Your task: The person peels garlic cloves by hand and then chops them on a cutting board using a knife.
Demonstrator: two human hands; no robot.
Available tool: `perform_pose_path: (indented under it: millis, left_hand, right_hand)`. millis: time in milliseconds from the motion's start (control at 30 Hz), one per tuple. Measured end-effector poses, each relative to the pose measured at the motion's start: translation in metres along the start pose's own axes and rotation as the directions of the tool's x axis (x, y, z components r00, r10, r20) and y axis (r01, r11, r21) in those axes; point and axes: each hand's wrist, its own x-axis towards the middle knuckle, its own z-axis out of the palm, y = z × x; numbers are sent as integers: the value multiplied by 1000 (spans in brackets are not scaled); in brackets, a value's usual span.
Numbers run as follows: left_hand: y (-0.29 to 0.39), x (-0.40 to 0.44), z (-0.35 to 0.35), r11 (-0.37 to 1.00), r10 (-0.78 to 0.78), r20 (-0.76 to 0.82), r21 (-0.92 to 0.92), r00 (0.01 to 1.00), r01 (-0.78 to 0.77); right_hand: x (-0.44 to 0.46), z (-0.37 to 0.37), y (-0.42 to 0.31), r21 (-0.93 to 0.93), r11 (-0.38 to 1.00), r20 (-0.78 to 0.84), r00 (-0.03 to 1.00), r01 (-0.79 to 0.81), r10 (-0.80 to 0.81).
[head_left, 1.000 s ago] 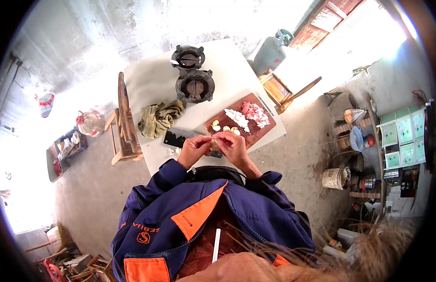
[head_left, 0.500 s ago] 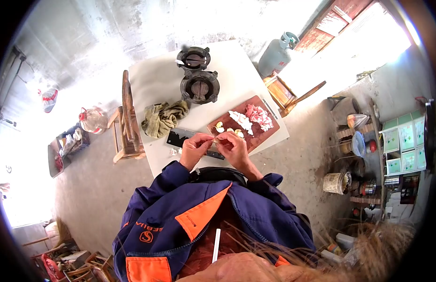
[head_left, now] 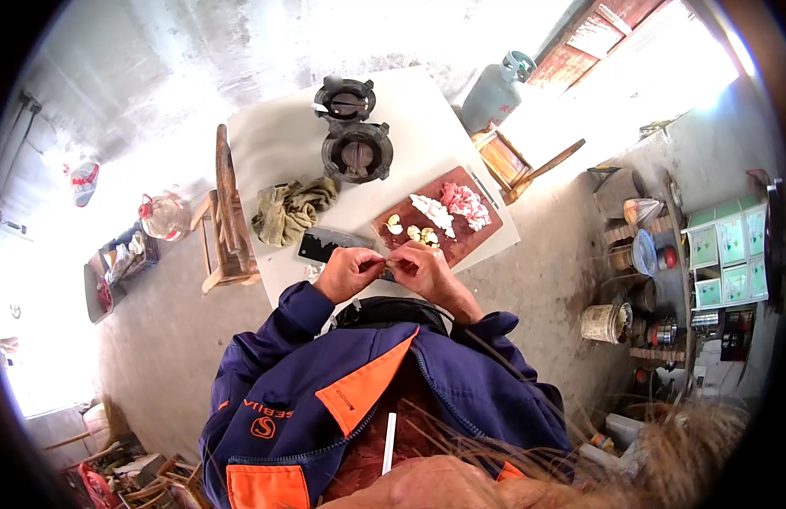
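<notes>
Over the near edge of the table, my left hand [head_left: 349, 273] and my right hand [head_left: 423, 273] meet fingertip to fingertip. Both pinch a small pale piece, which looks like a garlic clove [head_left: 388, 264], mostly covered by the fingers. Just beyond them lies a cleaver [head_left: 327, 243] with a dark, wide blade, partly hidden by my hands. The red-brown cutting board [head_left: 462, 248] carries pale yellowish cloves [head_left: 423, 236], sliced white fat [head_left: 434, 214] and pink meat [head_left: 466, 206]. White papery scraps [head_left: 313, 271] lie left of my left hand.
A crumpled olive cloth [head_left: 291, 210] and two black stove burners [head_left: 356, 154] rest on the white table [head_left: 278, 161]. Wooden chairs stand at the left [head_left: 225, 216] and right [head_left: 513, 165]. A gas cylinder [head_left: 492, 95] is behind the table, and a bucket [head_left: 603, 323] sits on the floor at right.
The view has shifted slightly. My hands sit a little lower and nearer my body, still pinching the small piece; the things on the table stay in place.
</notes>
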Motion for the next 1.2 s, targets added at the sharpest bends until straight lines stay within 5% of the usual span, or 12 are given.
perform_pose_path:
  millis: [133, 433, 500, 633, 700, 800, 967, 1200]
  left_hand:
    - [-2, 1, -2, 999, -8, 88, 51, 996, 4]
    - [-6, -5, 9, 997, -53, -50, -52, 997, 50]
    - [-6, -7, 9, 918, -196, -3, -352, 981, 182]
    - [-14, -11, 9, 765, -156, 66, -623, 986, 163]
    - [-16, -14, 14, 535, -212, 90, -822, 973, 193]
    - [-19, -13, 16, 360, -226, 175, -899, 958, 249]
    - [-23, -9, 19, 299, -268, 221, -906, 938, 299]
    - [-32, -3, 28, 308, -371, 209, -892, 905, 332]
  right_hand:
    - [3, -7, -2, -34, 999, 110, 994, 29, -25]
    - [3, -5, 0, 17, 998, 115, 992, 59, -60]
    - [2, -3, 4, 86, 996, 115, 992, 32, -42]
    - [-2, -2, 1, 400, 903, 142, 984, -158, 109]
    - [-3, 0, -1, 444, 881, 131, 984, -166, 120]
    - [-2, -3, -8, 517, 826, 136, 974, -227, 183]
    - [-5, 5, 6, 601, 746, 185, 958, -286, 219]
    - [-9, 9, 30, 954, 251, 93, 960, -162, 265]
